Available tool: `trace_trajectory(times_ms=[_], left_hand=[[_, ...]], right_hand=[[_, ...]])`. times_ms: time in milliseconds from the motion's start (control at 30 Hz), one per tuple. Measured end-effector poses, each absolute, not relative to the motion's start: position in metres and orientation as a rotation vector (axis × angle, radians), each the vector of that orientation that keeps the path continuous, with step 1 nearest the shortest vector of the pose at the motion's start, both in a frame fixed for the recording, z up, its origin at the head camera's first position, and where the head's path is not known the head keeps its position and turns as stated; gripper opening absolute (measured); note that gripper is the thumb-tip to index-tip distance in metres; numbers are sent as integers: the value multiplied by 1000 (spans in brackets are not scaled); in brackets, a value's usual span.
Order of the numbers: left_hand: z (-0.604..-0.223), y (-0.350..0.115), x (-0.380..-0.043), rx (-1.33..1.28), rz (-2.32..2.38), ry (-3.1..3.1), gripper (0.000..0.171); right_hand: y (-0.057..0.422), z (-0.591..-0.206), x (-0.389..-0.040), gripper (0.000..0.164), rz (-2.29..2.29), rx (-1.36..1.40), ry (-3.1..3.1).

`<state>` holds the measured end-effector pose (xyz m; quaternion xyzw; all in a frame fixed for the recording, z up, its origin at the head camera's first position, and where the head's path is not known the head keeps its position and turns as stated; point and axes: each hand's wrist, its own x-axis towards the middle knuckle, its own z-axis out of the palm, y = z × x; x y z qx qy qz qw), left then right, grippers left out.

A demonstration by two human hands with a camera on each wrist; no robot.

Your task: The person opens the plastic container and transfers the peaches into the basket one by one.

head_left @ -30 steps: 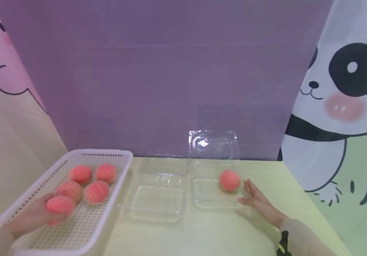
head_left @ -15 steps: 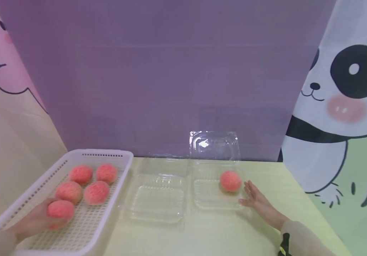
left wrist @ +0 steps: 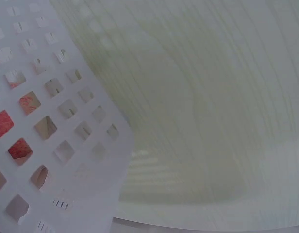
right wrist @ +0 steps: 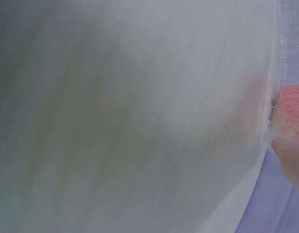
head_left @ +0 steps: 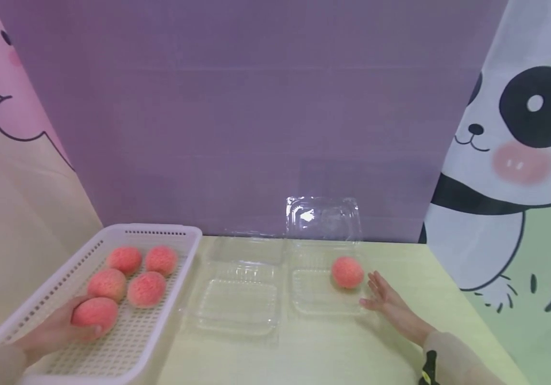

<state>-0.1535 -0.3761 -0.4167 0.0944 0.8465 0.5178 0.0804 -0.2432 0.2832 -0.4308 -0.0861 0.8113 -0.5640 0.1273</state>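
Note:
At the left, in the head view, my left hand (head_left: pixel 59 326) grips a pink, fuzzy peach (head_left: pixel 96 316) inside the white perforated basket (head_left: pixel 191 267). Thumb and fingers lie on either side of that fruit. Several other peaches (head_left: pixel 147 289) sit just beyond it. My right hand (head_left: pixel 393 307) is spread, fingers straight, beside the right clear plastic clamshell box (head_left: pixel 311 307). In that box's base, toward its right side, lies one peach (head_left: pixel 347 272). The right wrist view shows part of the hand (right wrist: pixel 291 158) near this peach (right wrist: pixel 292 108).
A second clear clamshell box (head_left: pixel 237 326) lies with its lid folded back, between the basket and the right box. The right box's lid (head_left: pixel 323 219) stands up against the purple backdrop (head_left: pixel 246 117). Pale wood-grain tabletop (head_left: pixel 294 355) extends in front.
My left hand has shifted slightly to the right with the peach in its grasp. The right hand and the peach in the box have stayed in place.

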Motion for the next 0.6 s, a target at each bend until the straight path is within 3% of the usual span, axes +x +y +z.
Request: trace_trajectory(times_ms=[233, 600], left_hand=[[-413, -374, -154, 104, 1392, 2668, 86], [-414, -380, -152, 132, 1341, 2657, 80]], right_hand=[[284, -432, -243, 91, -1648, -251, 2372], [281, -430, -242, 91, -1647, -245, 2370]])
